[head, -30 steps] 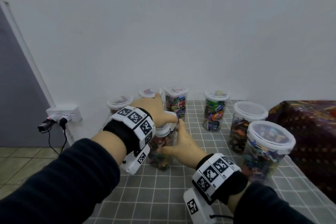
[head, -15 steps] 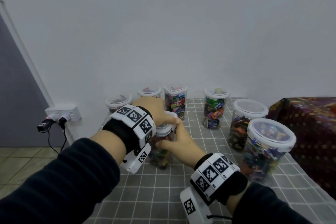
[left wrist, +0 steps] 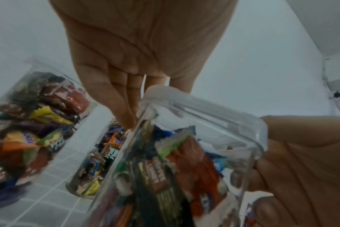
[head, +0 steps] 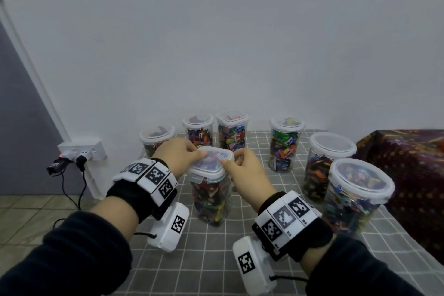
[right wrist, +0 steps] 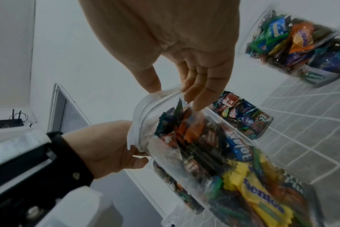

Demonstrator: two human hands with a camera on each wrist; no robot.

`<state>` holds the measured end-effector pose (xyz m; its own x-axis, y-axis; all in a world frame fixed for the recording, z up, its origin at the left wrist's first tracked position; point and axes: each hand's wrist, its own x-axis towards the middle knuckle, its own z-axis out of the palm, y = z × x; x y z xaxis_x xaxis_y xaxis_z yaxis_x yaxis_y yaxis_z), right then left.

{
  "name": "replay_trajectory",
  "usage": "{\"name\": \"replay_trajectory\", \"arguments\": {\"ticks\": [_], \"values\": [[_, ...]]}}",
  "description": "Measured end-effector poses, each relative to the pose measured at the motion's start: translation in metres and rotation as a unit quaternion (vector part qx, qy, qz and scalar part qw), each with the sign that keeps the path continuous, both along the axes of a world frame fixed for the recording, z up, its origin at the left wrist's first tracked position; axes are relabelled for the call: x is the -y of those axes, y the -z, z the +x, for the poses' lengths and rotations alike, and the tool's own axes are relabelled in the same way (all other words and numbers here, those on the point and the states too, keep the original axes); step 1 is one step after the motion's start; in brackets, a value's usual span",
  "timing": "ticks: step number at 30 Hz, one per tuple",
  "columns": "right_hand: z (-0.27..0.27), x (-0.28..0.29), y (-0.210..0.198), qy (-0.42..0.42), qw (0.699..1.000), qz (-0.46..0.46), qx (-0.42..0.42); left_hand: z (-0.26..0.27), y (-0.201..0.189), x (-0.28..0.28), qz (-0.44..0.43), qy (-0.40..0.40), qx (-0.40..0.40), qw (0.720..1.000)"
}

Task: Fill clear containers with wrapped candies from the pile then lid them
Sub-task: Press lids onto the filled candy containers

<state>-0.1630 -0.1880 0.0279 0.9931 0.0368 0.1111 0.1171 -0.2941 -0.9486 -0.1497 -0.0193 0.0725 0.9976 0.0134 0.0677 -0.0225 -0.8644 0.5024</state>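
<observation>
A tall clear container [head: 211, 199] packed with wrapped candies stands on the grey checked tablecloth [head: 216, 262] in front of me. Its clear lid [head: 212, 160] sits on top. My left hand [head: 189, 151] pinches the lid's left edge, and my right hand [head: 230, 161] pinches its right edge. In the left wrist view my left fingers [left wrist: 124, 104] curl over the lid rim [left wrist: 204, 106] above the candies [left wrist: 184, 165]. In the right wrist view my right fingers [right wrist: 200, 92] press on the rim [right wrist: 145, 104] of the container [right wrist: 223, 161]. No loose candy pile is in view.
Several lidded candy containers stand behind and to the right, among them one at the back left [head: 157, 138], one at the back middle [head: 286, 144] and a wide one near my right wrist [head: 358, 194]. A dark patterned cloth [head: 406, 166] lies at right. A wall socket [head: 81, 151] sits beyond the table's left edge.
My right hand rose from the container's side to the lid's right edge. My left hand shifted from on top of the lid to its left edge.
</observation>
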Motion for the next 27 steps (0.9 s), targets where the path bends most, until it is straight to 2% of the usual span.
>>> {"name": "replay_trajectory", "arguments": {"ticks": [6, 9, 11, 14, 20, 25, 27], "values": [[-0.002, -0.005, -0.004, -0.009, 0.999, 0.036, -0.003, -0.002, 0.009, 0.000, -0.047, -0.038, 0.047, 0.997], [-0.004, -0.004, -0.005, -0.017, 0.997, 0.072, -0.002, 0.000, 0.011, -0.002, -0.068, -0.041, 0.028, 0.996], [-0.005, -0.004, -0.004, -0.018, 0.998, 0.067, 0.015, 0.002, 0.012, -0.005, -0.114, -0.025, 0.006, 0.993], [-0.008, -0.005, -0.001, -0.019, 0.998, 0.049, 0.026, 0.002, 0.012, -0.006, -0.163, -0.024, 0.018, 0.986], [-0.010, -0.002, 0.004, -0.026, 0.997, 0.033, 0.065, -0.002, 0.013, -0.002, -0.166, -0.040, 0.050, 0.984], [-0.010, 0.000, 0.005, -0.047, 0.994, -0.012, 0.102, -0.008, 0.017, 0.000, -0.191, -0.037, 0.039, 0.980], [-0.011, 0.002, 0.004, -0.045, 0.994, -0.007, 0.101, -0.012, 0.017, 0.003, -0.180, -0.051, 0.062, 0.980]]}}
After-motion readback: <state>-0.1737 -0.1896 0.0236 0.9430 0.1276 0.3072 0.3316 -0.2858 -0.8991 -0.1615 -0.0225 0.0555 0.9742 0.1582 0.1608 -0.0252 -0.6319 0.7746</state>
